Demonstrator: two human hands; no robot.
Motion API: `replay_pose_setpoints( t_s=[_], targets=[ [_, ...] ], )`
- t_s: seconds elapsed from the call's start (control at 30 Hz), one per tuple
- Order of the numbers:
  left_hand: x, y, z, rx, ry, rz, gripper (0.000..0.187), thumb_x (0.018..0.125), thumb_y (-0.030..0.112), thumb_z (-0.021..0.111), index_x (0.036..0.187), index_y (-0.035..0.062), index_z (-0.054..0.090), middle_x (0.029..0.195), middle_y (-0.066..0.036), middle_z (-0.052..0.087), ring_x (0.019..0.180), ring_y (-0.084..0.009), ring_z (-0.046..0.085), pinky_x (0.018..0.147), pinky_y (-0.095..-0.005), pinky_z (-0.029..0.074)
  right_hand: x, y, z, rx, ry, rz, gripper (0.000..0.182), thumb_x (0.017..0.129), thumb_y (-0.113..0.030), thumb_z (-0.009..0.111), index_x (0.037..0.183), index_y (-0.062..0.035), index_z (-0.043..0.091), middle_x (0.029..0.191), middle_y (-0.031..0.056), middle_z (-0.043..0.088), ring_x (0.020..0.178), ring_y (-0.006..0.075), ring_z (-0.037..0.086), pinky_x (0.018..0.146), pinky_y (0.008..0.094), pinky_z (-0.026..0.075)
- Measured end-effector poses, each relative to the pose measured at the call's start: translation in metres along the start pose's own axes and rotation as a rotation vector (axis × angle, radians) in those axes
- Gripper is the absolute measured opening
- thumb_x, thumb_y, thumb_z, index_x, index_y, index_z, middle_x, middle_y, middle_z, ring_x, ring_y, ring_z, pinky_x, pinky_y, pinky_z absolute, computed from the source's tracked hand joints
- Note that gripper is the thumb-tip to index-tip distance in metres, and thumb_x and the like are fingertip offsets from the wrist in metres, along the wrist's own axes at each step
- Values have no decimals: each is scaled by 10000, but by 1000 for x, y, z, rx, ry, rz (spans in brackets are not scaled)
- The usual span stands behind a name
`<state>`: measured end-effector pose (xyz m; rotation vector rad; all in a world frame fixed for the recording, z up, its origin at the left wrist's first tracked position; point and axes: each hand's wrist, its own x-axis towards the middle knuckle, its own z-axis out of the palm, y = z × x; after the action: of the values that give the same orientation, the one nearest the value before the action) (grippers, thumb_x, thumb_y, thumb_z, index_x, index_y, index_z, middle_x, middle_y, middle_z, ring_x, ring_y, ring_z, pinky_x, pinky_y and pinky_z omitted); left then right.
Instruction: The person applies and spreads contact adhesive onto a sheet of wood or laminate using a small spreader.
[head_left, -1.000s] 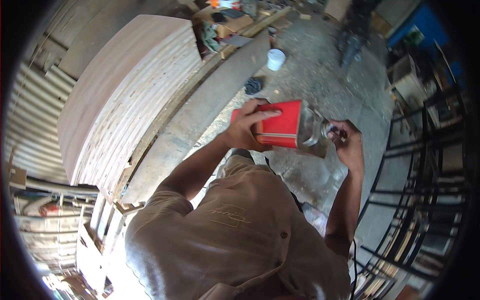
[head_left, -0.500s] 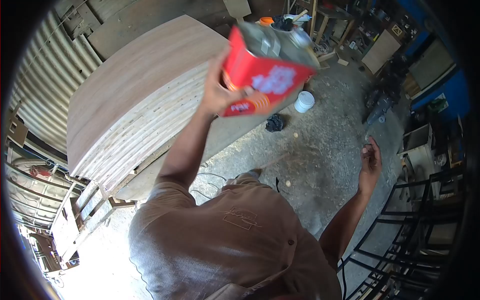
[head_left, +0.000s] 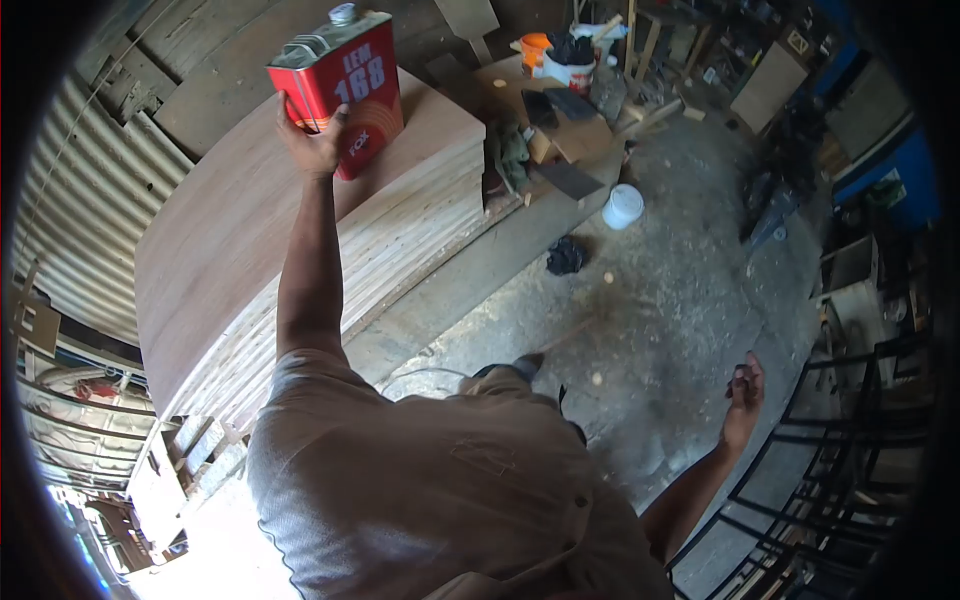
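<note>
A red metal can [head_left: 375,98] printed "LEM 168" and "FOX" is gripped low on its side by my left hand [head_left: 316,145], thumb across the front face. It stands upright over the top sheet of a tall stack of plywood [head_left: 235,215], its base overlapping the wood in this view. The can's screw cap and wire handle face up. Away to the right, my right hand [head_left: 743,395] hangs above the floor with nothing in it, its fingers loosely bent and apart.
Beyond the stack sit an orange container [head_left: 535,48], a white bucket [head_left: 568,75] and wood scraps. A white pail [head_left: 623,206] and a crumpled black bag [head_left: 566,256] are on the concrete floor. Black metal frames [head_left: 800,480] line the right side; corrugated sheet [head_left: 95,150] stands left.
My left hand has carried the red can leftward, from beside the plywood stack to over its top, and turned it upright. My right hand stays out at the right.
</note>
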<state>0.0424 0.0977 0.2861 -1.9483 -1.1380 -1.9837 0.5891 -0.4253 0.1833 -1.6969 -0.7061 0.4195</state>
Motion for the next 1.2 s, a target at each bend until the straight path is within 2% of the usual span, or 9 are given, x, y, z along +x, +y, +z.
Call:
replay_pose_setpoints(
  t_s=[0.17,0.3,0.33,0.47,0.57,0.6,0.77,1.07,1.2],
  targets=[
    [-3,7,-16,-389,-139,-206,1100,704,388,873,1457,-67,211,1413,-218,351,1350,-317,366,1113,-437,339,-54,-8,-21,21,130,1,450,948,-176,608,1345,10,510,923,-14,535,759,71,437,667,234,366],
    [-21,-290,-91,1456,-81,813,567,992,390,484,1385,-16,437,1192,-321,542,1031,-449,581,900,-599,456,-171,-8,-86,-144,415,-19,463,949,-229,610,1354,-22,526,940,-2,558,777,86,448,699,244,380],
    [-50,-209,-80,1254,-62,886,567,992,390,484,1385,-16,437,1192,-321,542,1031,-449,581,900,-599,456,-218,-20,-101,-157,567,44,450,948,-232,609,1353,-46,542,960,1,573,776,87,454,707,237,384],
    [-47,93,29,-447,136,-385,368,944,333,472,1161,46,549,1149,-166,571,1030,-250,571,851,-430,491,-387,-70,-87,3,1310,130,294,959,-166,576,1234,-78,628,1070,42,646,816,107,553,769,261,465],
    [-153,123,146,-537,-411,207,438,1007,348,353,1096,-4,600,1139,-202,581,1030,-319,567,888,-445,487,-476,-103,-23,-106,1217,155,289,926,-88,506,1184,-57,631,914,11,600,737,86,489,690,236,417],
    [-177,186,138,-772,-732,-205,474,1008,346,324,1145,-9,607,1167,-206,578,1059,-327,564,908,-459,482,-491,-113,7,-113,1208,228,321,887,-41,494,1176,-48,633,914,15,602,735,89,486,682,238,419],
    [-290,385,59,-1173,-1332,-231,430,968,322,352,1088,46,660,954,-58,477,879,-204,474,876,-361,425,-624,-140,114,-86,1220,611,334,944,-295,654,1162,-43,647,943,67,663,889,152,621,762,297,492],
    [-404,506,-136,-1459,-1960,54,377,1004,308,341,1062,59,618,1097,-36,603,1044,-178,510,895,-342,369,-885,-122,165,-93,1860,906,307,907,-221,670,1140,-21,669,887,89,705,779,144,631,706,289,507],
    [-454,550,-197,-1509,-2044,192,357,1013,323,358,1027,63,603,1070,-36,600,1028,-179,522,889,-343,362,-1002,-60,123,-322,1919,1292,397,830,-282,718,1120,-14,673,956,170,718,897,320,689,814,396,529]
  ],
)
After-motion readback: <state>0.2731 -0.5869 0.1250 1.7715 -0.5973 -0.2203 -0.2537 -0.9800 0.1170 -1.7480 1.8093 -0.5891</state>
